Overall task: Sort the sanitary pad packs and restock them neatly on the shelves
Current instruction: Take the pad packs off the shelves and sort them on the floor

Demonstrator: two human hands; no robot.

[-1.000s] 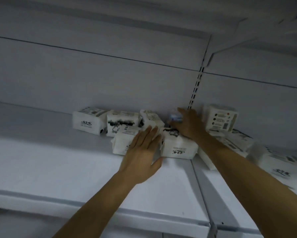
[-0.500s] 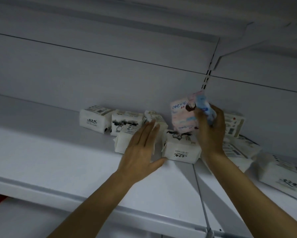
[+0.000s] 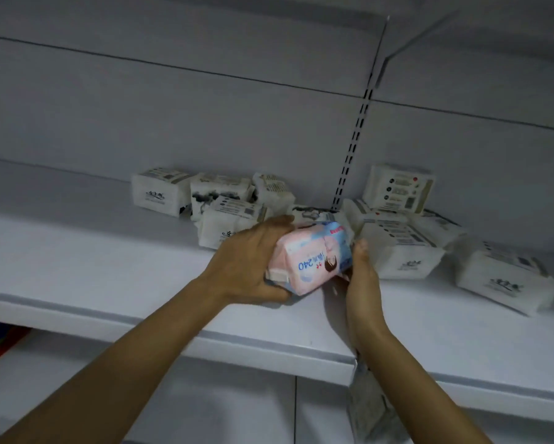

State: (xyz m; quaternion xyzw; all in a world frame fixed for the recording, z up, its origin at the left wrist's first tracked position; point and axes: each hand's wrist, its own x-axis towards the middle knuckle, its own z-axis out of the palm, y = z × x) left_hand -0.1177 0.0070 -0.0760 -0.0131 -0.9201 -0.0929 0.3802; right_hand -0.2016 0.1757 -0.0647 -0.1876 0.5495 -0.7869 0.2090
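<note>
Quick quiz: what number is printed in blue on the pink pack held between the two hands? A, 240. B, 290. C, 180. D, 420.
A: the pink pack, held between the left hand and the right hand, shows 240 in blue on its front face.

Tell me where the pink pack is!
Mid head view, the pink pack is held between left hand and right hand, before the white packs.

The person's left hand [image 3: 250, 264] and right hand [image 3: 362, 283] are bare. The left forearm [image 3: 135, 357] and the right forearm [image 3: 407, 379] are likewise uncovered along all the length that shows. The fingers [image 3: 269, 226] look slender; the nails are too blurred to make out.
</note>
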